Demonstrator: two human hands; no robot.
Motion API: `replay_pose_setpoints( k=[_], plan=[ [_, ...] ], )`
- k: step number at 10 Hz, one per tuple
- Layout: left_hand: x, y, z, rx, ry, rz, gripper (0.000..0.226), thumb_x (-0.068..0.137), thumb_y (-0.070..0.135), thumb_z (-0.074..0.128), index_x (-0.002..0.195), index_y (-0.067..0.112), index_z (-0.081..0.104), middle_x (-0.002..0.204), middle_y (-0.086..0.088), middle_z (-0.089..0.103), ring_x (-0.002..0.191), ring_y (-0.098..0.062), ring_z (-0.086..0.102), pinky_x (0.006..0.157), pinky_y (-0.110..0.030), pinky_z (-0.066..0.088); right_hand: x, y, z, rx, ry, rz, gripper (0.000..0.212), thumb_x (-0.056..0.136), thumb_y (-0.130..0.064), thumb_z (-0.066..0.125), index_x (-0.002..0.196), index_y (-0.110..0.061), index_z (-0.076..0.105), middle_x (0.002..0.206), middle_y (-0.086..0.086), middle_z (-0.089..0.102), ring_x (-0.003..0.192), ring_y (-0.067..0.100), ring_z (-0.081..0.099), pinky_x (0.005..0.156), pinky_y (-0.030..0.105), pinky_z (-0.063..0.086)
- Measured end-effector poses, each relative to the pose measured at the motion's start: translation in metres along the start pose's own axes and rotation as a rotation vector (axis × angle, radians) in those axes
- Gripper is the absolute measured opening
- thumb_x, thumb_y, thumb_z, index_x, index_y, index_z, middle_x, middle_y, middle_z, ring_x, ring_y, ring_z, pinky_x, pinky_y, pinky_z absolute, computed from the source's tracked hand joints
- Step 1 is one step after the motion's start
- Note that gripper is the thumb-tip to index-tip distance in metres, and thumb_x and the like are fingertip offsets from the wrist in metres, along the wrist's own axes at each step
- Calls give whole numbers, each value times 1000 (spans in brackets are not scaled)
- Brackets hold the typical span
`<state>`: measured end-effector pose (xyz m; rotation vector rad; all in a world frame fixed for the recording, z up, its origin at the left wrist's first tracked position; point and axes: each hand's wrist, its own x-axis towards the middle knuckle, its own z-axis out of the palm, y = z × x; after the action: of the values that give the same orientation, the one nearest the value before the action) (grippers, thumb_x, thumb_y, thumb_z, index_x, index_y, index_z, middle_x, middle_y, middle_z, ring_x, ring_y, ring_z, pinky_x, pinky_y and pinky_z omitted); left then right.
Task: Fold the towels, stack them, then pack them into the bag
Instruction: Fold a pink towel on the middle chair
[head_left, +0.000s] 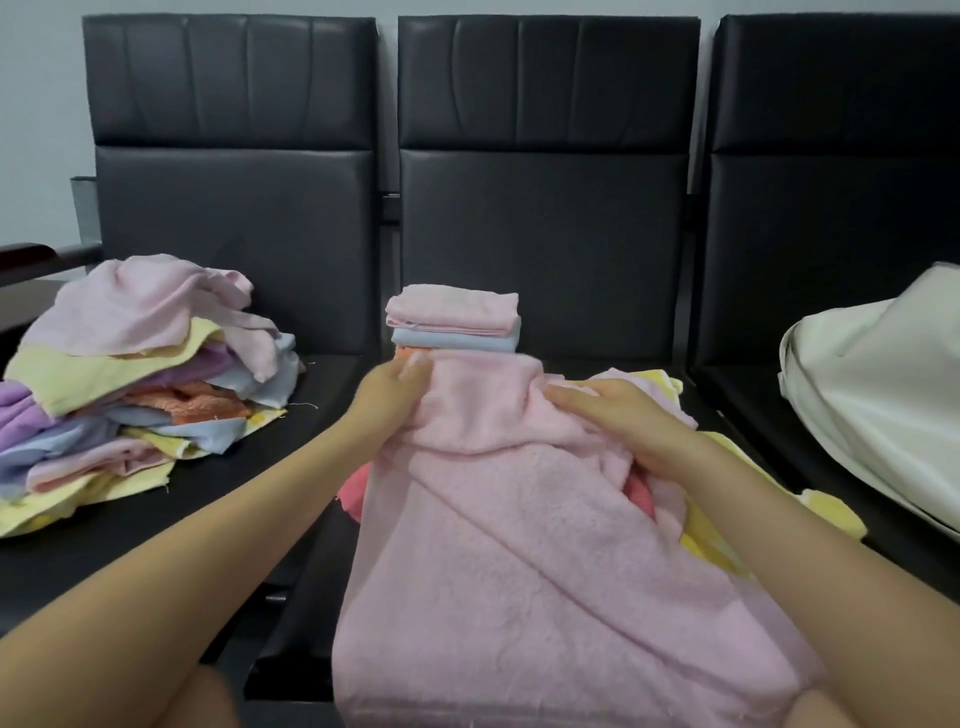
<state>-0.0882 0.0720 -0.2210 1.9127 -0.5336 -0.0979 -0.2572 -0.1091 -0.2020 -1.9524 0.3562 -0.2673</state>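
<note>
Both hands were on a large pink towel (519, 571) that draped from the near edge of the middle seat up toward the person: the left hand (387, 397) pinched its far left corner, fingers curled round the cloth, and the right hand (618, 421) gripped the bunched fabric at the far right, fingers lying over the fold. Under and beside that towel lay a yellow towel (727, 519) spread to the right, with a bit of red cloth (353, 496) showing at the left edge and again near the right wrist. Just beyond the hands stood a small stack of folded towels (454, 322), pink on top, pale blue beneath, orange lowest, against the middle backrest. On the left seat sat a loose heap of unfolded towels (135, 374) in pink, yellow, purple, blue and orange. On the right seat lay a white bag (878, 395), well apart from the stack. Behind everything rose the black padded chairs (545, 208).
</note>
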Motion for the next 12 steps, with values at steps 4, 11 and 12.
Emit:
replay_pose_setpoints(
  k=[4,11,12],
  plan=[
    [7,8,-13,-496,75,-149,17,94,24,51,84,20,65,89,0,63,87,-17,57,75,-30,45,-10,-27,-38,486,578,-203,13,95,-26,59,89,-22,69,78,-10,67,63,-2,62,55,14,49],
    [-4,-1,4,-178,-379,-359,29,90,47,61,87,18,63,83,0,67,76,-16,64,71,-31,51,5,6,18,-60,13,178,37,74,-47,78,99,-22,66,90,-5,69,87,12,66,71,25,50],
    [-3,7,7,-133,-374,-315,24,88,42,64,80,19,64,75,1,64,73,-13,59,70,-28,47,9,7,15,174,116,79,15,89,-31,68,86,-17,65,79,-1,66,76,16,64,62,21,50]
  ],
)
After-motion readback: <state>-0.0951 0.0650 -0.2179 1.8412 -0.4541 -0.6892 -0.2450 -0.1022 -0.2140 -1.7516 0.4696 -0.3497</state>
